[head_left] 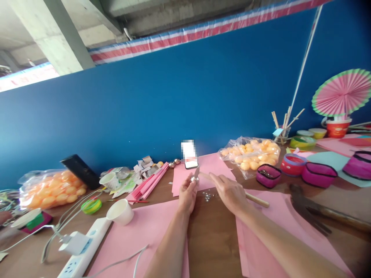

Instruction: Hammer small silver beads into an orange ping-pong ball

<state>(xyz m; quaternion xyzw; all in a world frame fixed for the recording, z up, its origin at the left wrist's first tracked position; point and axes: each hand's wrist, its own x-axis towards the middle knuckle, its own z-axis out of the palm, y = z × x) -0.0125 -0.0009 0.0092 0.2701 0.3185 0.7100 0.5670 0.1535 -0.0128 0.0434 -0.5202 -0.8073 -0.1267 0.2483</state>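
In the middle of the head view, my left hand (188,195) pinches a small shiny silvery ball (195,179), perhaps a bell. My right hand (230,192) is closed round a pale wooden stick (257,199), whose thin end points towards the ball; I cannot tell whether they touch. A narrow brownish pointed piece (197,171) rises just above the ball, and its kind is unclear. Between my hands, several small shiny bits (207,196) lie on the brown table (213,235).
Pink paper sheets (145,235) lie on both sides. At right are a hammer (307,210), purple fabric baskets (319,175) and a bag of orange balls (252,152). At left stand a white cup (119,212) and a power strip (87,247) with cables. A phone (191,162) stands at the back.
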